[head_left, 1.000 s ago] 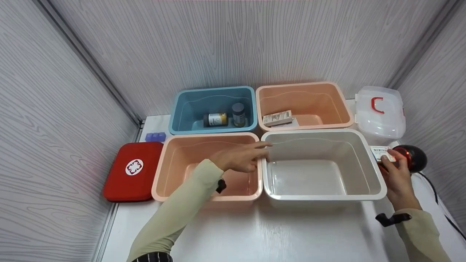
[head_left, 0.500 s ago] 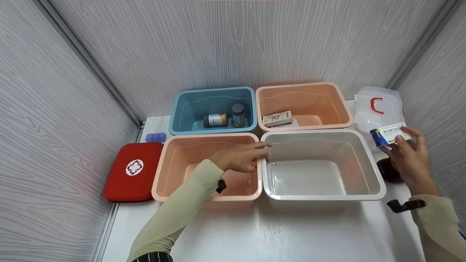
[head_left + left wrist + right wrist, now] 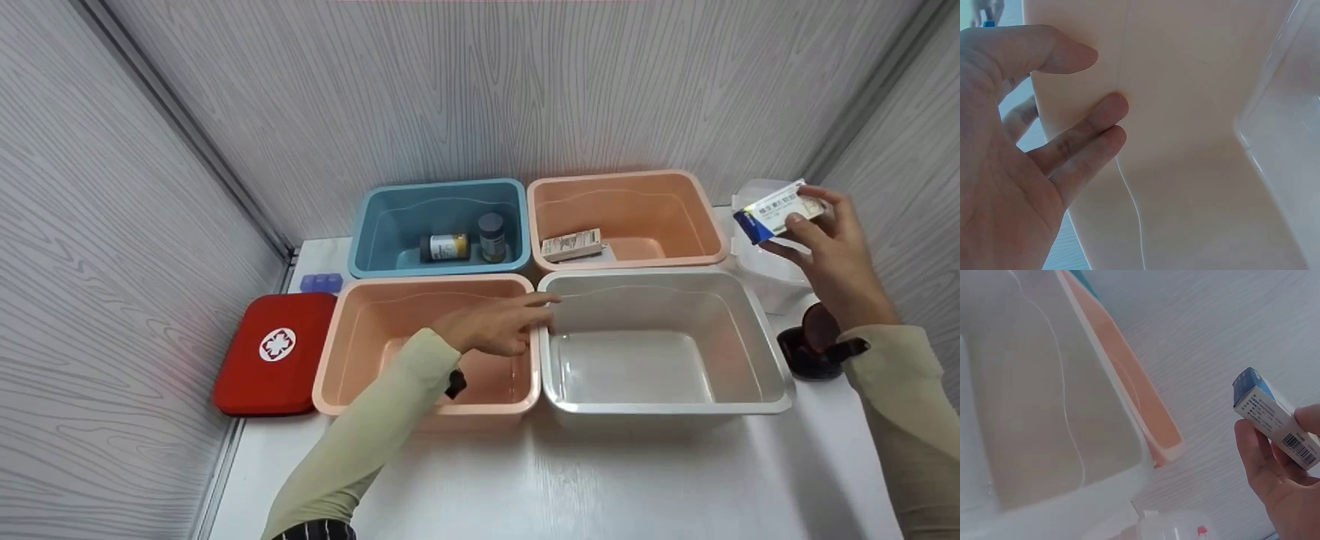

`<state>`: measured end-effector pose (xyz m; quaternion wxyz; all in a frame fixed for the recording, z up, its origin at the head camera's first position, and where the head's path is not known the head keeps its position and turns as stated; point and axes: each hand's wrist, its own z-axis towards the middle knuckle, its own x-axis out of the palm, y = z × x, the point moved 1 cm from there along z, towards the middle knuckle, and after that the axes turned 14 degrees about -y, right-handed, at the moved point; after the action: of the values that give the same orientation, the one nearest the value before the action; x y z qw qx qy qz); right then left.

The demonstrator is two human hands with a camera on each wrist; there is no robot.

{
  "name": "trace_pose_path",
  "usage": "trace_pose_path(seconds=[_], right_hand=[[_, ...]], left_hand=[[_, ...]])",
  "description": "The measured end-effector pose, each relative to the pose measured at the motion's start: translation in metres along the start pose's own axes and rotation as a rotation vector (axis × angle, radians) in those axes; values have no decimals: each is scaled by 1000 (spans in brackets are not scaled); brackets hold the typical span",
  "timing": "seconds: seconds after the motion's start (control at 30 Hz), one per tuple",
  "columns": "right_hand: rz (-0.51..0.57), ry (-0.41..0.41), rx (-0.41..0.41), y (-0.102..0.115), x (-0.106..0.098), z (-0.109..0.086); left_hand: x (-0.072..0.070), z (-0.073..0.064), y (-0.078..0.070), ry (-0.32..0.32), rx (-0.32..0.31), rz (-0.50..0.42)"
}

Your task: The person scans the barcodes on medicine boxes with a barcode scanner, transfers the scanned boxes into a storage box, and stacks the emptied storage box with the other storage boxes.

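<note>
My right hand (image 3: 836, 244) holds a small white-and-blue medicine box (image 3: 776, 212) between thumb and fingers, raised over the clear lidded case (image 3: 776, 274) at the far right. In the right wrist view a barcode (image 3: 1298, 449) shows on the box's side, with the blue end pointing away from the palm. My left hand (image 3: 491, 326) rests at the shared edge of the front pink bin (image 3: 427, 409) and the white bin (image 3: 667, 407). In the left wrist view its thumb and two fingertips (image 3: 1112, 109) lie along the pink bin's inner wall, while other fingers pass behind the rim.
Behind stand a blue bin (image 3: 439, 186) with two bottles and another pink bin (image 3: 615, 178) with medicine boxes (image 3: 571, 245). A red first-aid case (image 3: 274, 375) and a purple pill organizer (image 3: 321, 283) lie left. A dark round device (image 3: 810, 352) sits beside the white bin.
My right hand has lifted the medicine box up and back, from beside the red-glowing dark device to above the clear case. The device's red glow no longer shows. My left hand has stayed put.
</note>
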<state>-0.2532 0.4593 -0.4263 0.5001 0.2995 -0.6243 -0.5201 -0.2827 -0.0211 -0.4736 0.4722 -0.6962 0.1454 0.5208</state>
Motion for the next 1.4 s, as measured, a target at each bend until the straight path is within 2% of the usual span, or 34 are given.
trace_pose_path(seconds=[0.17, 0.33, 0.67, 0.8, 0.9, 1.03, 1.13, 1.27, 1.4], right_hand=[[-88, 45, 6, -10, 26, 23], [-227, 47, 14, -22, 47, 44], [-422, 59, 116, -52, 86, 65], [-500, 30, 169, -62, 98, 70], [-503, -10, 187, -70, 104, 77], [-452, -67, 165, -79, 105, 85], [-489, -101, 139, -85, 105, 87], [-686, -68, 75, -87, 103, 81], [-882, 48, -59, -81, 98, 68]], left_hand=[[1, 0, 1, -5, 11, -3], [1, 0, 2, -4, 15, -7], [1, 0, 0, -3, 1, -9], [1, -1, 0, 0, -8, -5], [1, -2, 0, -2, -10, 0], [-1, -2, 0, -2, -16, -3], [-1, -2, -1, 4, -19, -4], [0, -2, -1, 6, -21, 1], [2, -1, 0, -3, -5, 9]])
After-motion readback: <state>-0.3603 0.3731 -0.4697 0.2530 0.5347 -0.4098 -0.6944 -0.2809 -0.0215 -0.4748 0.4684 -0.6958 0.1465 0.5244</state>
